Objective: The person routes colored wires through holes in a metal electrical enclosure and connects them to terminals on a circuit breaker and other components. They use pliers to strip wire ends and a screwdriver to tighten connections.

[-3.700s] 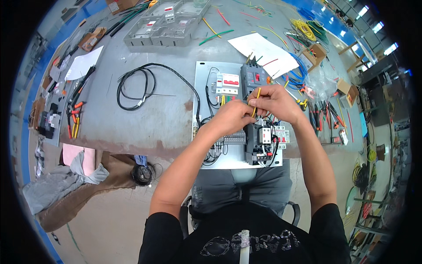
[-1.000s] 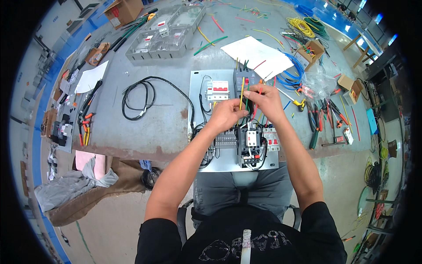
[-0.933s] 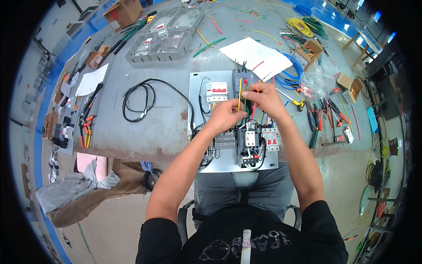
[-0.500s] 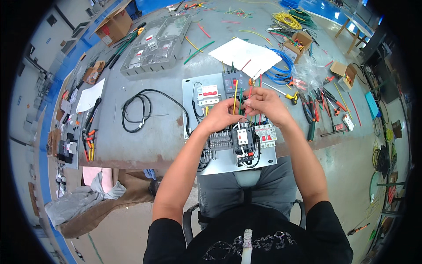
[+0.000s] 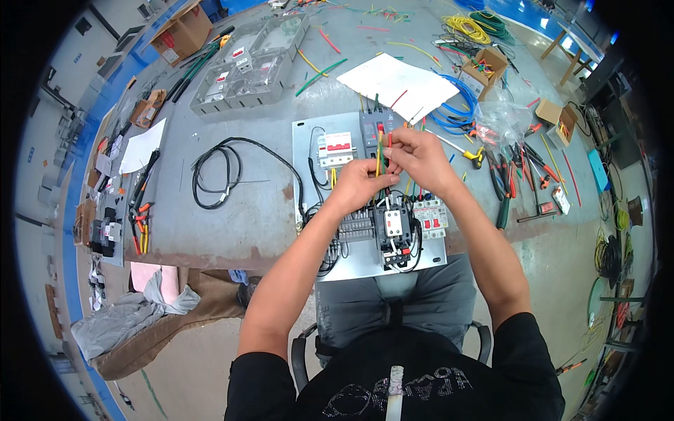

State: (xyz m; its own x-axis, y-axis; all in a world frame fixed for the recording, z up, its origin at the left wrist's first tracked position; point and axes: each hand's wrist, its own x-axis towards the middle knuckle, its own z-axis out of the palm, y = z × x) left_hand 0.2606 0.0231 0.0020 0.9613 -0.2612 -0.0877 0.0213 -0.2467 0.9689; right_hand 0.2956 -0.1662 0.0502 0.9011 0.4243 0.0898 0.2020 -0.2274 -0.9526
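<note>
A light grey mounting plate [image 5: 303, 179] lies at the table's front edge, partly over my lap. On it are a white switch with a red handle [image 5: 338, 149], a dark grey breaker [image 5: 372, 125], a terminal strip [image 5: 356, 228], a contactor [image 5: 393, 224] and small white breakers with red levers [image 5: 431, 219]. Over the plate's middle, my left hand [image 5: 359, 185] closes its fingers on a yellow wire [image 5: 380, 151] standing upright. Beside it my right hand [image 5: 423, 160] pinches a red wire [image 5: 390, 142]. Green wire shows between the fingers; the lower wire ends are hidden.
Left of the plate lies a coiled black cable [image 5: 219, 175]. White paper [image 5: 393, 81] and a blue wire coil [image 5: 456, 105] sit beyond. Pliers and screwdrivers [image 5: 507, 186] are at right, and clear plastic boxes [image 5: 239, 88] at far left. Cut wires are scattered about.
My right hand's fingers have drawn tighter together near the wire tops. The yellow, green and red wires stand closer to one another. The whole view has shifted slightly.
</note>
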